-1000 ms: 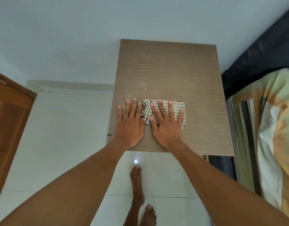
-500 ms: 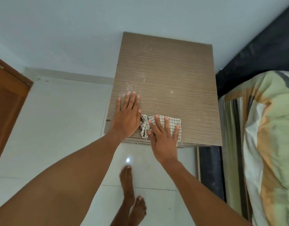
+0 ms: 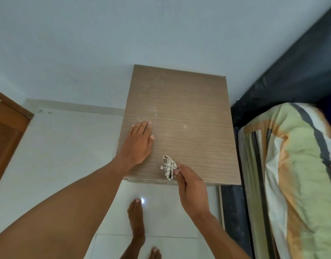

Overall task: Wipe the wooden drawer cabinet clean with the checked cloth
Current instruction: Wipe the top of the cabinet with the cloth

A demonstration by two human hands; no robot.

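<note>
The wooden drawer cabinet point(image 3: 189, 116) stands against the pale wall, and I see its light brown top from above, with white specks near the left middle. My left hand point(image 3: 137, 143) lies flat on the left part of the top, fingers straight. The checked cloth point(image 3: 168, 166) is bunched up at the front edge of the top. My right hand point(image 3: 190, 187) grips the cloth's near end with curled fingers, at and just over the front edge.
A bed with a striped green, orange and white cover point(image 3: 295, 174) and a dark frame point(image 3: 235, 212) sits close on the right. A brown wooden door point(image 3: 6, 131) is at the left. My bare feet point(image 3: 136, 219) stand on white floor tiles in front of the cabinet.
My right hand drew the cloth back to the front edge, went from flat to gripping, and the cloth bunched up. The left hand stayed flat on the top. The view pulled back.
</note>
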